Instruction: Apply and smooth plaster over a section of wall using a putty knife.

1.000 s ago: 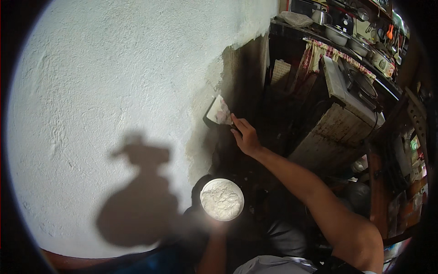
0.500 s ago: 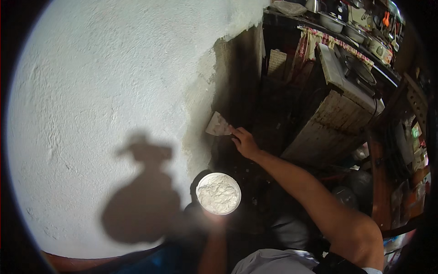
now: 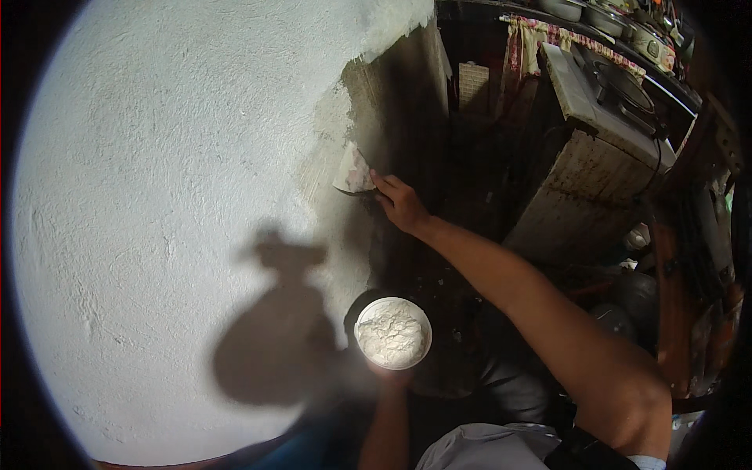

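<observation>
My right hand (image 3: 401, 204), just above the middle of the frame, was clamped on the scraper (image 3: 356, 172), its flat blade over the grey edge of the wall (image 3: 157, 157); I could not tell whether it touched. Below, at lower centre, my left hand (image 3: 389, 377) gripped the bowl (image 3: 428, 333) from underneath, most of its fingers hidden. White paste (image 3: 393, 333) heaped inside the bowl. A stove (image 3: 623, 86) stood at upper right.

Right arm (image 3: 540, 313): stretched diagonally up and leftward, elbow bent
Right hand (image 3: 401, 204): gripping, fingers pointing left
Left forearm (image 3: 384, 431): nearly upright from the lower edge
Left hand (image 3: 389, 377): low, fingers mostly hidden
</observation>
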### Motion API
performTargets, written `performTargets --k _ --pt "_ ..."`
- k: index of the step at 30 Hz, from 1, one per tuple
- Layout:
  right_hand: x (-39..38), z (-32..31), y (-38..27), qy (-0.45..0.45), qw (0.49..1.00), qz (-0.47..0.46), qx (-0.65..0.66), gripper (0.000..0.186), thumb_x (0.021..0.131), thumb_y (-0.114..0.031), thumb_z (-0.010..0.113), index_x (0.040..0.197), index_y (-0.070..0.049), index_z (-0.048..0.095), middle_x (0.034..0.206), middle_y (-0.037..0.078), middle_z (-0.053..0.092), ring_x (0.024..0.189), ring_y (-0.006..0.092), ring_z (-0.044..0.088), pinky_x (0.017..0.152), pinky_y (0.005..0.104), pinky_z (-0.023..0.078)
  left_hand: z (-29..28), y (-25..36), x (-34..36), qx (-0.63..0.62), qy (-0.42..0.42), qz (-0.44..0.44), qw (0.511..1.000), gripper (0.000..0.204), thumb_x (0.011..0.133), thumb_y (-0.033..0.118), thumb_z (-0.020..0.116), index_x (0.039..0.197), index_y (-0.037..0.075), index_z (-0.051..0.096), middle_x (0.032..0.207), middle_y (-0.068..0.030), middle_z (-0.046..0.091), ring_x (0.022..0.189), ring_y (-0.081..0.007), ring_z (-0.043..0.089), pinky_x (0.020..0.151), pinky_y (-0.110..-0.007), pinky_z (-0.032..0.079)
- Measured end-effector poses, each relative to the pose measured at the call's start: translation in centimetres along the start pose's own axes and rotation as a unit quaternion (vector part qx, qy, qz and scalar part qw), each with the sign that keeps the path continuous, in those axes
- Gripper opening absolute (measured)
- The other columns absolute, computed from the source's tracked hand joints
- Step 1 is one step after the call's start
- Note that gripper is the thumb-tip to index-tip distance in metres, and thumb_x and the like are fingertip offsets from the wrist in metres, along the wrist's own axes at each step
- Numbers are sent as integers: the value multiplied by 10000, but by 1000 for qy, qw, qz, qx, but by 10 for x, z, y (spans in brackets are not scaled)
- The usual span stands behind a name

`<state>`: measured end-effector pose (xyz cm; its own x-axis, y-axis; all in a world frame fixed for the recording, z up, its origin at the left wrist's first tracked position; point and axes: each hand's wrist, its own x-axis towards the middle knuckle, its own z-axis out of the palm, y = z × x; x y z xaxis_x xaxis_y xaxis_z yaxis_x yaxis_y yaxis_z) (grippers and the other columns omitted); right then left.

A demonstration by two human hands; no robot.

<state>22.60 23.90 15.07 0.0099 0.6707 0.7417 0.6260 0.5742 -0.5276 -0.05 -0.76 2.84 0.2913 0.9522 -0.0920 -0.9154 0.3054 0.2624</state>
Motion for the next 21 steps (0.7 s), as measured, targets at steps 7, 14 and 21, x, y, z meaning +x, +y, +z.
performTargets --k 7,14,21 --pt "-30 -22 24 20 999 41 2 630 886 22 725 1489 -58 563 1118 200 654 985 387 670 874 404 547 5 3 -3 -37 8 -32 999 787 1043 630 321 1602 78 368 1614 -192 434 1451 -412 464 1205 -598 381" --pt "31 -30 6 110 994 -12 3 616 892 4 732 1484 -41 565 1084 215 666 965 385 679 851 388 541 1 3 -5 11 -13 -2 1000 776 1043 632 336 1595 89 383 1611 -183 440 1444 -400 476 1196 -594 395" --pt "40 15 15 64 998 -12 -2 652 895 8 727 1512 -37 520 1019 214 631 914 406 654 818 413 532 -2 7 -6 -45 45 -10 998 786 1039 647 349 1584 83 396 1582 -187 474 1426 -408 491 1184 -610 402"
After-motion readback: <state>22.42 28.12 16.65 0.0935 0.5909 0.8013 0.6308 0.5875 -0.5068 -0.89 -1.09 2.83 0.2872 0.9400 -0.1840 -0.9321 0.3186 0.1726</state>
